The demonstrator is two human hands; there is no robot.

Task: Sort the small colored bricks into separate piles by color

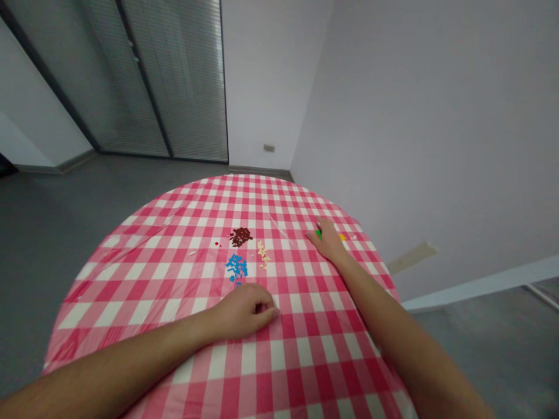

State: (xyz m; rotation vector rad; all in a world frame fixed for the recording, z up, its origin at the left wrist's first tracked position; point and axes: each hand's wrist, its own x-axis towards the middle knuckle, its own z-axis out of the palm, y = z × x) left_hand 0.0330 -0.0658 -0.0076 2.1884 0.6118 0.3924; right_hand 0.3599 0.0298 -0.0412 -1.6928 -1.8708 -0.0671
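Note:
My left hand (247, 311) rests on the checked tablecloth near the middle of the table, with its fingers curled in and the thumb alongside. Nothing shows in it. Just beyond its knuckles lies a loose pile of small blue pieces (237, 266). My right hand (329, 242) reaches to the right side of the table, thumb and fingers apart around some small green pieces (318, 234), which it partly hides. Small yellow pieces (342, 237) lie just right of that hand. Whether its fingertips touch the green pieces is too small to tell.
A dark brown pile of small pieces (240, 237) and a scatter of cream pieces (262, 255) lie near the blue ones. A tiny red piece (216, 244) sits left of the brown pile. The round table (174, 291) stands beside a white wall (428, 128).

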